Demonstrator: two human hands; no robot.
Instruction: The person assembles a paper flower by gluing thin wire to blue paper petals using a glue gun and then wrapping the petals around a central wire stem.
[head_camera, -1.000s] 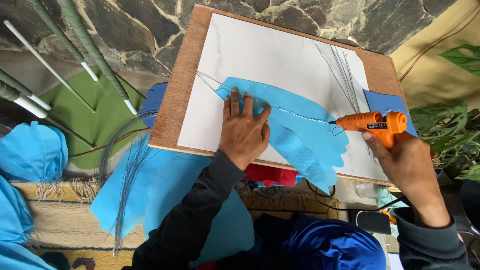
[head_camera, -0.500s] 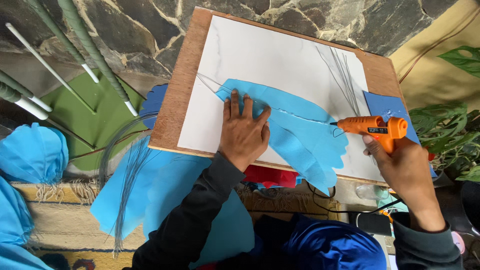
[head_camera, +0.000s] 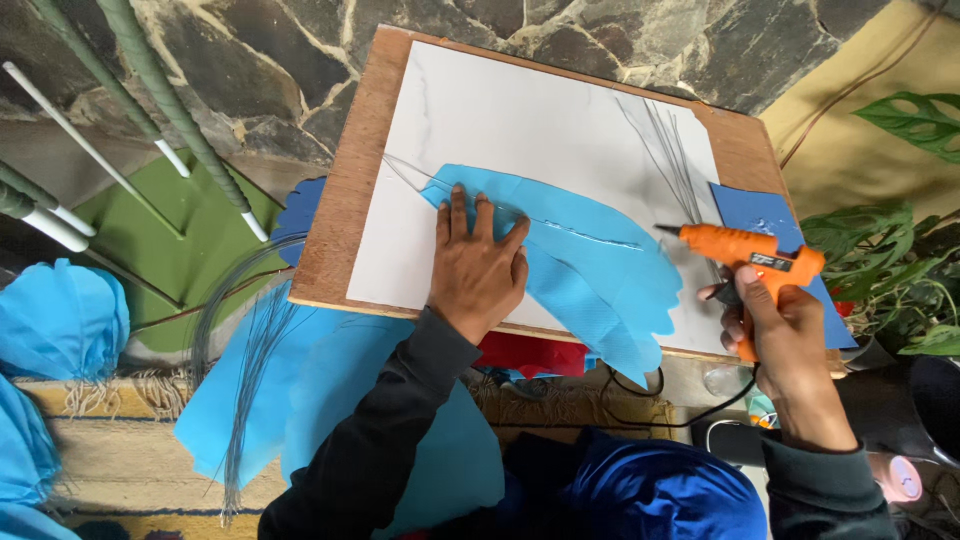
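Orange glue gun (head_camera: 745, 248), light blue paper petal (head_camera: 590, 262), white marbled sheet (head_camera: 520, 120), brown board (head_camera: 345, 210)

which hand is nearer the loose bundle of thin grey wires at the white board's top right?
Right. The right hand, gripping the orange glue gun, sits just below-right of the thin grey wires. The left hand lies flat on the blue paper shape, farther left.

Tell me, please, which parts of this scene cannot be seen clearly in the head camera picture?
- Blue sheet: the left hand covers part of it.
- Glue gun: its grip is hidden inside the right hand.
- Glue at the nozzle: too small to tell.
- Wooden board: its near edge is hidden by both arms.
- Cable: its end runs out of sight.
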